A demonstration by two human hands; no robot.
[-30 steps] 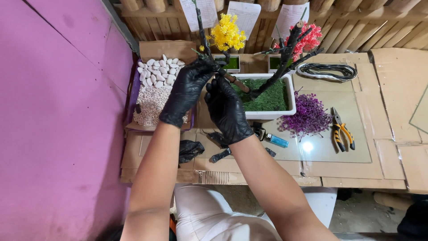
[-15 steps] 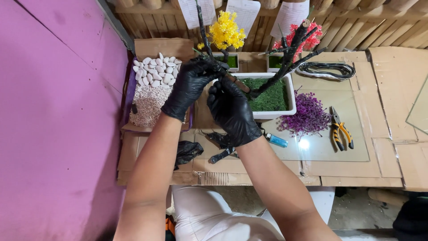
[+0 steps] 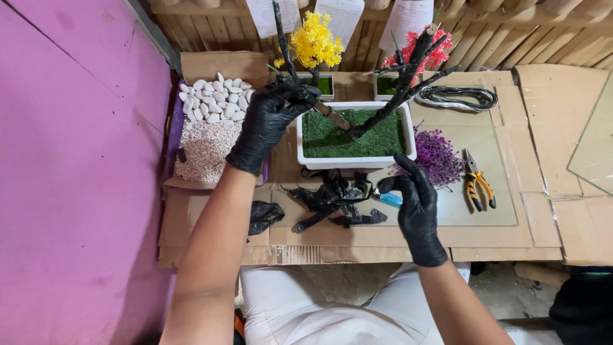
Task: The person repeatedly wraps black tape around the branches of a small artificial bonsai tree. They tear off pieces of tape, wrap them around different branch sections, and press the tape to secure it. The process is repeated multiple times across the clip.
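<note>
I see my left hand (image 3: pixel 271 121) with fingers closed around a black-wrapped branch (image 3: pixel 284 45) at the far left corner of the white planter (image 3: pixel 355 161). My right hand (image 3: pixel 415 204) hovers near the planter's near right corner — fingers loosely curled, empty — just above black tape scraps (image 3: pixel 332 201) on the tabletop (image 3: pixel 485 236).

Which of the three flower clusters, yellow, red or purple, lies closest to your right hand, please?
The purple flower cluster, lying flat beside the right hand; the others stand farther back.

Dark bare branch (image 3: pixel 288 61) (gripped low by the left hand (image 3: pixel 271 121)) stands upright beside white planter (image 3: pixel 356 162).
</note>
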